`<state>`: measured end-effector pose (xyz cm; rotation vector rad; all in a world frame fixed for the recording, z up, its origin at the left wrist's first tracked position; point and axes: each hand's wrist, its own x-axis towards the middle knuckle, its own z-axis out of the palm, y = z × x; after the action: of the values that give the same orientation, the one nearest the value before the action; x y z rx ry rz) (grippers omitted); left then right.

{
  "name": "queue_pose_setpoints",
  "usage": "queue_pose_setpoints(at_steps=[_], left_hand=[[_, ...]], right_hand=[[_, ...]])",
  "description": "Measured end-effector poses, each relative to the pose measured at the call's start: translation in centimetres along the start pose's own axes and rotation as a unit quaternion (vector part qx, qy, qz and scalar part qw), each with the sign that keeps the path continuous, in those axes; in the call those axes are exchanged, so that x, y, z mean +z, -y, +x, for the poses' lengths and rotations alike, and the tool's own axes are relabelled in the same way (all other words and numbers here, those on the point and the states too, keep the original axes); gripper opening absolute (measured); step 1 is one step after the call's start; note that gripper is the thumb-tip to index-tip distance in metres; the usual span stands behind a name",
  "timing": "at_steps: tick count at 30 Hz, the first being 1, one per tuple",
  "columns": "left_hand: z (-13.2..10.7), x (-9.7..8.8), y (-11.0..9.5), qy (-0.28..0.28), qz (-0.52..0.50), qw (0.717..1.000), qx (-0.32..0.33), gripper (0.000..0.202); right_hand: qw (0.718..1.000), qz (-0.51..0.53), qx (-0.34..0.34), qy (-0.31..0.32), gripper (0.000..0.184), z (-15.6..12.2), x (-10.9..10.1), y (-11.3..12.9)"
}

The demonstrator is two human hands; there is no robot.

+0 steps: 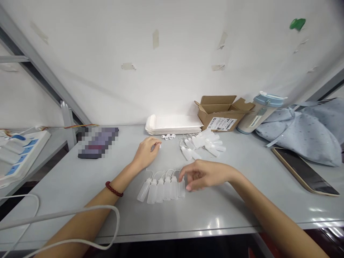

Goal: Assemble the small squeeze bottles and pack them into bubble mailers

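Six bottles (160,190), rowed near the front edge of our bench (129,218), open room between. Our left grip (147,152): pinched on a small white piece (160,146); right grip (202,173): parted, at the end bottle (181,190). Carton label (222,123): print too small to read.

The bottles (167,190) are whitish, the box (204,120) brown.

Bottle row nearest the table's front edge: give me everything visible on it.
The row of bottles is six small, translucent whitish bottles, plastic by the look, with narrower necks and thin pale straps looping near them. They appear to lie flat, side by side on the grey table, necks away from the person; the leftmost bottle slants, its base outward. The right hand partly covers the rightmost bottle; contact is unclear. Contents can't be made out.
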<state>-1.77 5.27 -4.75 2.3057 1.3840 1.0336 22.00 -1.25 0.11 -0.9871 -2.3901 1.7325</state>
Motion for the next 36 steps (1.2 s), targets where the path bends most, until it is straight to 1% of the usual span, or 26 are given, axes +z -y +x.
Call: queue_pose_setpoints(at_steps=[1, 4, 7, 11, 14, 18, 20, 22, 24, 26, 27, 29, 32, 34, 36], left_hand=[[0.0, 0.0, 0.0, 0.000, -0.003, 1.000, 0.002, 0.023], [-0.1, 0.2, 0.1, 0.008, -0.009, 1.000, 0.006, 0.023], [-0.2, 0.3, 0.1, 0.025, -0.004, 1.000, 0.010, 0.024], [-0.1, 0.3, 0.3, 0.056, 0.014, 0.998, 0.016, 0.026], [-0.1, 0.4, 0.3, 0.069, 0.021, 0.997, 0.017, 0.026], [-0.2, 0.3, 0.0, 0.073, 0.005, 0.997, 0.002, 0.026], [-0.2, 0.2, -0.5, 0.070, -0.031, 0.997, -0.021, 0.025], [-0.3, 0.0, -1.3, 0.066, -0.091, 0.991, -0.066, 0.025], [-0.4, -0.2, -2.0, 0.070, -0.176, 0.973, -0.135, 0.026], [-0.6, -0.5, -2.7, 0.081, -0.266, 0.939, -0.201, 0.029], [-0.8, -0.6, -3.0, 0.089, -0.309, 0.920, -0.223, 0.030], [-1.1, -0.7, -3.5, 0.111, -0.381, 0.884, -0.244, 0.031], [-1.5, -0.8, -4.2, 0.145, -0.460, 0.840, -0.250, 0.030], [-1.7, -0.8, -4.7, 0.148, -0.483, 0.824, -0.258, 0.029], [-1.7, -0.8, -5.1, 0.135, -0.492, 0.818, -0.265, 0.029]], right_hand=[[1.000, -0.010, -0.004, 0.012, 0.029, 0.2, 0.3, 0.0], [0.999, -0.046, -0.010, 0.019, 0.026, 0.7, 0.7, -0.1], [0.998, -0.046, -0.007, 0.030, 0.023, 0.7, 0.7, -0.2], [0.998, -0.061, -0.007, 0.016, 0.021, 0.6, 0.4, -0.2], [0.997, -0.079, 0.004, -0.010, 0.019, 0.6, 0.1, -0.3], [0.994, -0.086, -0.002, -0.065, 0.017, 0.5, -0.3, -0.4], [0.991, -0.088, -0.007, -0.100, 0.015, 0.5, -0.4, -0.5], [0.985, -0.098, -0.017, -0.139, 0.013, 0.4, -0.4, -0.5], [0.978, -0.114, -0.032, -0.173, 0.011, 0.5, -0.2, -0.5], [0.972, -0.119, -0.050, -0.197, 0.008, 0.6, 0.0, -0.5], [0.970, -0.117, -0.059, -0.206, 0.007, 0.7, 0.1, -0.4], [0.967, -0.108, -0.075, -0.219, 0.004, 0.9, 0.3, -0.3], [0.964, -0.093, -0.087, -0.234, 0.003, 1.2, 0.6, -0.2], [0.961, -0.091, -0.095, -0.243, 0.005, 1.3, 0.7, -0.2], [0.959, -0.090, -0.105, -0.246, 0.007, 1.4, 0.9, -0.3]])
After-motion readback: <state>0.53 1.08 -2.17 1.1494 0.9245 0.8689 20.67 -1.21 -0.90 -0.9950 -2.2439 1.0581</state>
